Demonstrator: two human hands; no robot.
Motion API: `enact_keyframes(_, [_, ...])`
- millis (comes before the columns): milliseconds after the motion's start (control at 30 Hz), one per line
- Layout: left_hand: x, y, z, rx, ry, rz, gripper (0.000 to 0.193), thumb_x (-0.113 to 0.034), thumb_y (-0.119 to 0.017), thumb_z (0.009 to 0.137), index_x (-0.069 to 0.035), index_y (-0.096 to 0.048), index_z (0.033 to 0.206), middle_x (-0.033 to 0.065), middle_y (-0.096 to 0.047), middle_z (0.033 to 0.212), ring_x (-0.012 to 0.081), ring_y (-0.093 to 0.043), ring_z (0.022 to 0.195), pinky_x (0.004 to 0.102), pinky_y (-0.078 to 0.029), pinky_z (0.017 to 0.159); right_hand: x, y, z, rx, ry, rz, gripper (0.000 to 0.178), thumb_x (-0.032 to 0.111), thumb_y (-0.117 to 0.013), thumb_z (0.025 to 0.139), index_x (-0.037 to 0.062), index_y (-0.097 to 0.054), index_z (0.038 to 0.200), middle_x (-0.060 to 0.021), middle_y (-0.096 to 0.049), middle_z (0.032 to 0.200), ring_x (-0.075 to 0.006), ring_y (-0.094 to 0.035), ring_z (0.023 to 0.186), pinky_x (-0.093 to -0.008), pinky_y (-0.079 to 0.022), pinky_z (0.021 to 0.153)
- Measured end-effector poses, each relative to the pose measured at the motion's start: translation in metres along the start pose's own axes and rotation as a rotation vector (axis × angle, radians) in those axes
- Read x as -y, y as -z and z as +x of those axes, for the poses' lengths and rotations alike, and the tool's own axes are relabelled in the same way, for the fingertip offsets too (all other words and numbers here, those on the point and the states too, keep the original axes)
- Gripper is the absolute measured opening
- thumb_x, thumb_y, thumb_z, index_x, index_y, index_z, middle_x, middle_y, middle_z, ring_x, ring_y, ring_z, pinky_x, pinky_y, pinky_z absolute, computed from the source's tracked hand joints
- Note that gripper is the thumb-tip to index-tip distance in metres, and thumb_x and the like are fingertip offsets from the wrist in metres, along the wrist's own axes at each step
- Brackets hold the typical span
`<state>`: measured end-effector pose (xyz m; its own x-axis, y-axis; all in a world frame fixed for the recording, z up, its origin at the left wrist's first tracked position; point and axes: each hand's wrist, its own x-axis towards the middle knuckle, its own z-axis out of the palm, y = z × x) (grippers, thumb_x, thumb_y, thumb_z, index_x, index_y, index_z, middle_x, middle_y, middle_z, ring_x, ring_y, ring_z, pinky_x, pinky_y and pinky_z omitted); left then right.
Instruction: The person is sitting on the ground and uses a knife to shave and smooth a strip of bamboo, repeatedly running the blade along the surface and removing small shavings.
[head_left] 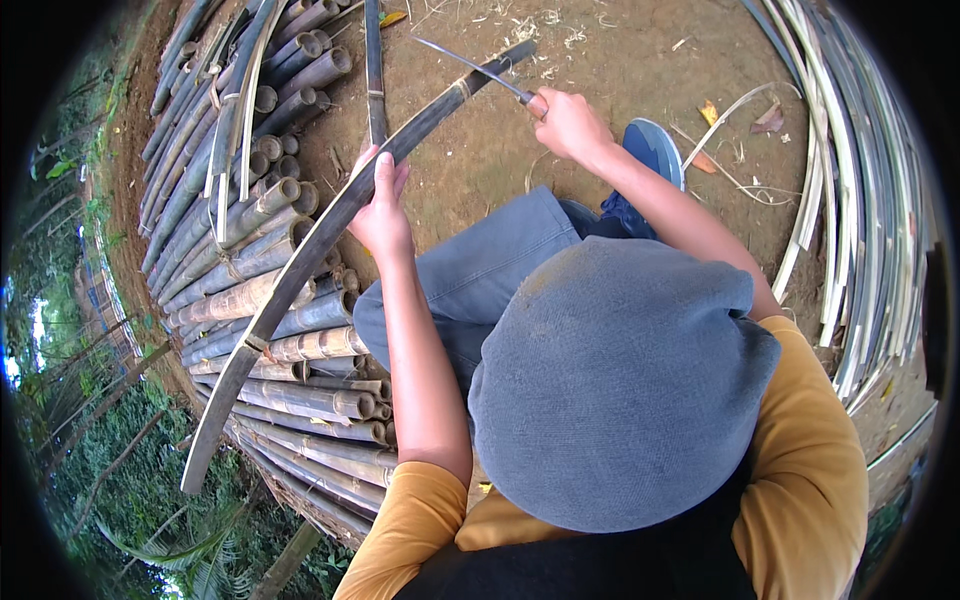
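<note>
Beyond grey cap (625, 385), holds bamboo strip (325, 228) in left hand (385, 215), slanting to upper centre, across knife (508, 86) in right hand (574, 125).

A long, flat bamboo strip (322, 232) is held diagonally, running from the top centre of the view to the lower left. Its face is dark grey to black, with pale lines along one edge, a pale ring at a joint near its upper end, and another pale joint with a brown fleck lower down. The lower end is blunt and greyer. A knife (508, 84) with a slim, curved blade crosses the strip near its upper end, tip toward the upper left, handle mostly hidden. Whether blade and strip touch is unclear.
</note>
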<state>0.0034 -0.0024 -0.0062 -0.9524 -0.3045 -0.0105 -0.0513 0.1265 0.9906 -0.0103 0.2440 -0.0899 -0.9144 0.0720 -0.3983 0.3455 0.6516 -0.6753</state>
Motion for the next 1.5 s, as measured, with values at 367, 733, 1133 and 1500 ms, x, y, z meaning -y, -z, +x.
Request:
enact_keyframes(367, [-0.001,-0.002,0.004,-0.059,0.000,0.011,0.033,-0.010,-0.066,0.096,0.009,-0.059,0.123,0.0182,-0.065,0.113,0.0269,-0.071,0.095,0.0352,-0.063,0.082,-0.031,-0.006,0.021,-0.071,-0.051,-0.070,0.025,0.022,-0.054,0.096,0.0055,-0.063,0.112,-0.0233,-0.070,0.105,-0.0412,-0.068,0.102,-0.0517,-0.054,0.088])
enact_keyframes(733, [-0.005,-0.006,0.015,-0.050,-0.006,0.008,0.035,-0.010,-0.066,0.096,0.009,-0.058,0.124,0.0183,-0.064,0.114,0.0280,-0.071,0.094,0.0347,-0.063,0.079,-0.049,-0.012,0.025,-0.072,-0.154,-0.035,0.026,0.025,-0.053,0.097,0.0060,-0.062,0.112,-0.0240,-0.069,0.108,-0.0416,-0.067,0.105,-0.0518,-0.052,0.091])
enact_keyframes(1133, [0.002,0.004,0.013,-0.035,0.055,0.007,0.037,-0.012,-0.067,0.096,0.009,-0.057,0.125,0.0182,-0.064,0.115,0.0292,-0.071,0.097,0.0356,-0.063,0.082,-0.042,-0.010,0.022,-0.056,-0.121,-0.012,0.030,0.028,-0.052,0.099,0.0056,-0.064,0.116,-0.0251,-0.069,0.109,-0.0431,-0.065,0.106,-0.0527,-0.052,0.092])
enact_keyframes(1500, [0.004,0.006,0.009,-0.030,0.048,-0.009,0.035,-0.009,-0.067,0.096,0.007,-0.058,0.125,0.0172,-0.064,0.116,0.0257,-0.070,0.097,0.0347,-0.062,0.084,-0.033,-0.002,0.023,-0.018,-0.045,-0.035,0.026,0.027,-0.051,0.099,0.0081,-0.063,0.112,-0.0234,-0.069,0.106,-0.0425,-0.066,0.103,-0.0528,-0.052,0.089])
